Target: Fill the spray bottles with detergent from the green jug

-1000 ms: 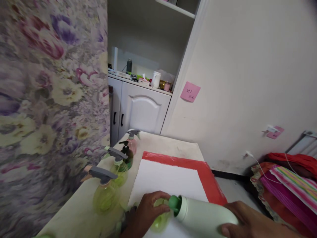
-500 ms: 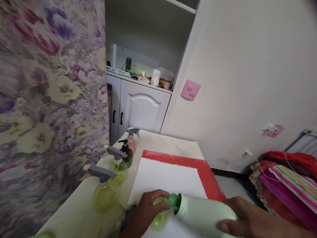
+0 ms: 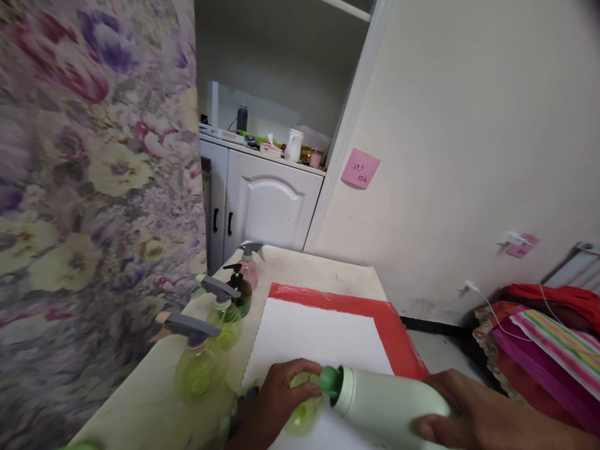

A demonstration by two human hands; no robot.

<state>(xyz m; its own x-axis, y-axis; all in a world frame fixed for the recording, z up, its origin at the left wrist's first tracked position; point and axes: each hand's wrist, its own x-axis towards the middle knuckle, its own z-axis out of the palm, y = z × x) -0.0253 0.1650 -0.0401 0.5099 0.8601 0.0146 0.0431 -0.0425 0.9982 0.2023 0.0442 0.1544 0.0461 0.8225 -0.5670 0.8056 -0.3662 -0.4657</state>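
My right hand (image 3: 473, 409) is wrapped round a pale green bottle (image 3: 389, 400), tipped almost level with its mouth toward the left. At that mouth sits a green rounded piece (image 3: 330, 380); whether it is the bottle's spout or a funnel I cannot tell. My left hand (image 3: 285, 390) is closed round the upper part of a clear round bottle (image 3: 300, 417) with yellow-green liquid. This bottle stands over the white sheet (image 3: 323, 334), its neck hidden by my fingers. The pale green bottle's mouth is close beside it.
Along the table's (image 3: 323, 259) left side stand two yellow-green spray bottles (image 3: 199, 372), a dark pump bottle (image 3: 241, 290) and a pink spray bottle (image 3: 248, 269). Red sheeting (image 3: 400, 337) borders the white sheet. A floral curtain (image 3: 98, 219) hangs left; a wall (image 3: 445, 156) is right.
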